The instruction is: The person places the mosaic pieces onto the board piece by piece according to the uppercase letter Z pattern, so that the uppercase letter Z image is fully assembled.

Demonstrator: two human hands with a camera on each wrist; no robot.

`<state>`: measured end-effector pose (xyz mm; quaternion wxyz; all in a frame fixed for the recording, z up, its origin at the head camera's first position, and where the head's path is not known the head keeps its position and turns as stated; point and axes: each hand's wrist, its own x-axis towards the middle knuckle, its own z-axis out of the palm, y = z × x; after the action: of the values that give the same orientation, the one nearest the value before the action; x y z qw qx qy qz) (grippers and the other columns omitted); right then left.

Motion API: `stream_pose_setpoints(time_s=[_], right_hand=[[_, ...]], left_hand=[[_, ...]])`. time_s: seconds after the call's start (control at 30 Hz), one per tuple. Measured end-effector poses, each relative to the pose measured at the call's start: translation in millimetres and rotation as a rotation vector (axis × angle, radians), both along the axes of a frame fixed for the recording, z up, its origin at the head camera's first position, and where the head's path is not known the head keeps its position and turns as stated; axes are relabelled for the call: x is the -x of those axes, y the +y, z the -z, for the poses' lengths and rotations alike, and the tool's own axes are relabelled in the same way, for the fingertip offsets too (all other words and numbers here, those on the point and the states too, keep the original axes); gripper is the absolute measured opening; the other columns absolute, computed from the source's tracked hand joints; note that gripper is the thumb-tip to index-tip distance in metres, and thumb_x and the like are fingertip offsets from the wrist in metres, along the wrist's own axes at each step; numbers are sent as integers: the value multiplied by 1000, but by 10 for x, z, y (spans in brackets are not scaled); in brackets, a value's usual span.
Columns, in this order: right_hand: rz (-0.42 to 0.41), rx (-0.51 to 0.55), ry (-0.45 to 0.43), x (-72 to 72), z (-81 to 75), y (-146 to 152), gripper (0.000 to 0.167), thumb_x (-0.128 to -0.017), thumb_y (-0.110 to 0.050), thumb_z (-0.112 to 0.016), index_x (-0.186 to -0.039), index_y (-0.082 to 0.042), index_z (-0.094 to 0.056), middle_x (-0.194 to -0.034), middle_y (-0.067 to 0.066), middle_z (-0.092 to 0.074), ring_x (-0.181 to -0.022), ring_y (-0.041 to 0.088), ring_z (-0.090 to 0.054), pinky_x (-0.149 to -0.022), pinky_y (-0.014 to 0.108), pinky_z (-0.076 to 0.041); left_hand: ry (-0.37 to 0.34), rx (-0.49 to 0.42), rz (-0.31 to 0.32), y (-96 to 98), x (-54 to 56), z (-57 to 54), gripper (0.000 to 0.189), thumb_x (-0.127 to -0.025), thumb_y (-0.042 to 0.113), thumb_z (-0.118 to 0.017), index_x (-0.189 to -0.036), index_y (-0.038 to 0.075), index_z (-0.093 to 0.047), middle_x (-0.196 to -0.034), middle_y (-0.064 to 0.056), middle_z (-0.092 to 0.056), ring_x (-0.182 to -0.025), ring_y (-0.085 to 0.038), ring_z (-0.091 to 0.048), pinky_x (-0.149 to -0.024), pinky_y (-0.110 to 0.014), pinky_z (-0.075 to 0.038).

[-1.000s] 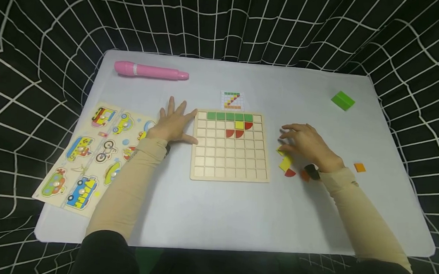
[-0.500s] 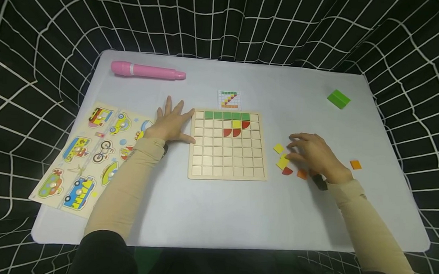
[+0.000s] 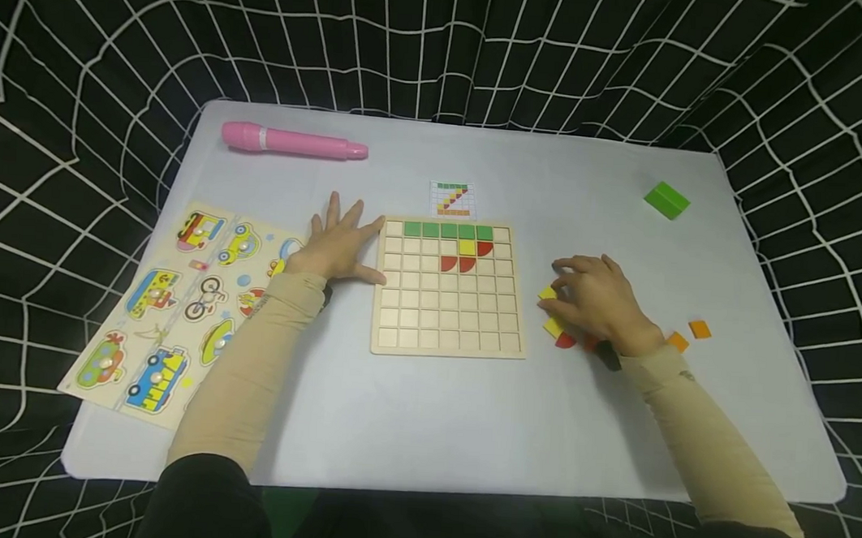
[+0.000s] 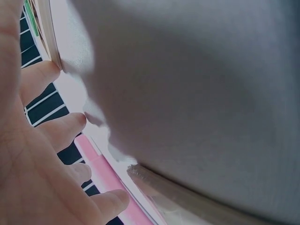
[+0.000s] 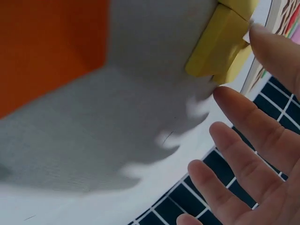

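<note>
My left hand point(image 3: 339, 248) lies spread at the left side of a wooden grid board point(image 3: 448, 319), its thumb and index fingertip at the edge. Several green squares point(image 3: 449, 231) line the board's top row. Below them sit one yellow square point(image 3: 466, 247) and three red quarter-circle pieces point(image 3: 448, 263). To the right of the board, my right hand point(image 3: 598, 298) reaches over loose yellow tiles point(image 3: 548, 293). In the right wrist view its thumb and index fingertips come right up to the yellow tiles point(image 5: 218, 42), fingers fairly straight. The palm faces an orange piece point(image 5: 47, 47).
A pattern card point(image 3: 452, 199) lies behind the board. A vehicle puzzle point(image 3: 180, 305) is partly under the left forearm. A pink marker-shaped object point(image 3: 295, 142) lies back left, green pieces point(image 3: 667, 200) back right. A red quarter-circle point(image 3: 565, 340) and orange squares point(image 3: 700, 329) lie right.
The right hand drew back rightward from the yellow tiles, then moved left over them again. An orange square beside its wrist now shows. The left hand stays at the board.
</note>
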<state>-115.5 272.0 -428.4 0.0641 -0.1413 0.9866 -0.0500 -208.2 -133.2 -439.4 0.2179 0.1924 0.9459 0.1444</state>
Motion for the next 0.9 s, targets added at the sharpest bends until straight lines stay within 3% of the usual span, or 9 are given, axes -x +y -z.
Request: stream_pose_setpoints(time_s=[0.6, 0.9], right_hand=[[-39, -12, 10, 75, -7, -69, 31, -88, -29, -79, -101, -1, -81, -141, 18, -66, -137, 41, -54, -121, 73, -29], [-132, 41, 44, 280, -117, -384, 35, -86, -30, -83, -104, 0, -80, -138, 19, -68, -135, 43, -57, -121, 74, -30]], left_hand=[[-8, -11, -5, -25, 0, 8, 111, -80, 56, -83, -166, 20, -23, -175, -22, 1, -156, -52, 23, -125, -76, 2], [-9, -21, 1, -23, 1, 10, 110, -81, 55, -82, -166, 20, -23, -175, -22, 2, -156, -53, 24, -124, -77, 2]])
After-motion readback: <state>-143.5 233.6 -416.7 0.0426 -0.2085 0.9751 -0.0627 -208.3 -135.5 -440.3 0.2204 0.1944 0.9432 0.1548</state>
